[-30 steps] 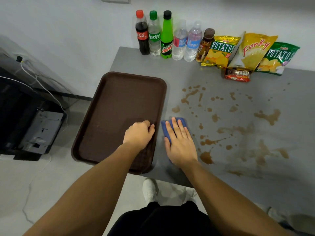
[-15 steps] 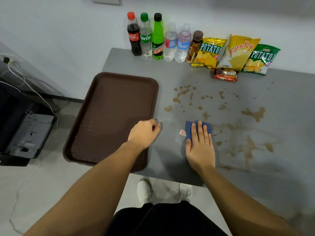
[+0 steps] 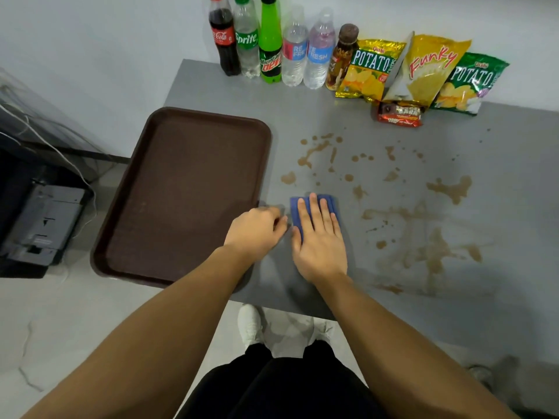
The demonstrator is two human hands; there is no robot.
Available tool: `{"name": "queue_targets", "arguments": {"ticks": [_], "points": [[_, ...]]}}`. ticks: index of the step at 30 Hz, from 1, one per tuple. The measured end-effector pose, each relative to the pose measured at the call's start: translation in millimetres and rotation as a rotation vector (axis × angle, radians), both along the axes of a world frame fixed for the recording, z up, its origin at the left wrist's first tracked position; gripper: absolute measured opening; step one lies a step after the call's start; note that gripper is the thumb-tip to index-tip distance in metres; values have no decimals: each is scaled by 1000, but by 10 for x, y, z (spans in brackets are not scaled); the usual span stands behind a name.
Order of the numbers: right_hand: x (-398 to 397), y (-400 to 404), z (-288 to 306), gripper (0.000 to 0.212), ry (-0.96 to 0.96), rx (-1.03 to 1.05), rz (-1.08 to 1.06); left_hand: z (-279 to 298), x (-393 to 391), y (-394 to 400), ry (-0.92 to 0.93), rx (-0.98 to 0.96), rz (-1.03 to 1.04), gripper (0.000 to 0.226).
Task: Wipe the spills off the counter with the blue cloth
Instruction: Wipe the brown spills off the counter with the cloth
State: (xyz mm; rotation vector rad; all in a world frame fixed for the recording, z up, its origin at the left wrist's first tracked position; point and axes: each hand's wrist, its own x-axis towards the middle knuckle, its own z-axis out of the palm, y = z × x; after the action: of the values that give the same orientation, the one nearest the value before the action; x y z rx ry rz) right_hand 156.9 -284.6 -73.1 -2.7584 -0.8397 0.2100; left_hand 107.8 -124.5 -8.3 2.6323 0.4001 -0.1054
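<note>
The blue cloth (image 3: pixel 297 210) lies on the grey counter (image 3: pixel 499 297), close to its front edge. My right hand (image 3: pixel 319 241) presses flat on the cloth with fingers spread and covers most of it. Brown spills (image 3: pixel 450 189) are scattered over the counter to the right of and beyond the cloth, with drops (image 3: pixel 314 152) further back and pale smears (image 3: pixel 432 255) to the right. My left hand (image 3: pixel 257 231) rests with curled fingers on the right rim of the brown tray (image 3: pixel 181 192), just left of the cloth.
Several drink bottles (image 3: pixel 269 40) stand along the back wall, with snack bags (image 3: pixel 432 71) and a red packet (image 3: pixel 399 114) beside them. The tray overhangs the counter's left end. A black machine (image 3: pixel 39 219) sits on the floor to the left.
My right hand slid the cloth to the right over the near spills, then back left next to my left hand. Drops near the front edge are gone or smeared. The left hand stayed on the tray.
</note>
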Motion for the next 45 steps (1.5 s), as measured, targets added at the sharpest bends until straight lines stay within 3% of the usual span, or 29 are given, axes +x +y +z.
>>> {"name": "queue_targets", "arguments": {"ticks": [8,17,21,27,36,45], "points": [[620,-398,9,58,-17,-20,-55,-151,44,-290,-58,95,-55,33],[-190,-876,-57,62,-40,-53,-208,-524,-14,-459,56,157,-78,64],[-375,-583,-66,61,-68,-51,-164,-662,-38,-490,51,221,-61,64],[130,-286,-31,60,-26,-33,-78,-724,-57,-492,-16,220,-41,63],[726,-543,-12,60,-20,-33,-178,-746,-59,-487,0,233,-37,63],[138,-1049,-5,62,-43,-74,-341,-738,-57,-488,5,256,-43,64]]}}
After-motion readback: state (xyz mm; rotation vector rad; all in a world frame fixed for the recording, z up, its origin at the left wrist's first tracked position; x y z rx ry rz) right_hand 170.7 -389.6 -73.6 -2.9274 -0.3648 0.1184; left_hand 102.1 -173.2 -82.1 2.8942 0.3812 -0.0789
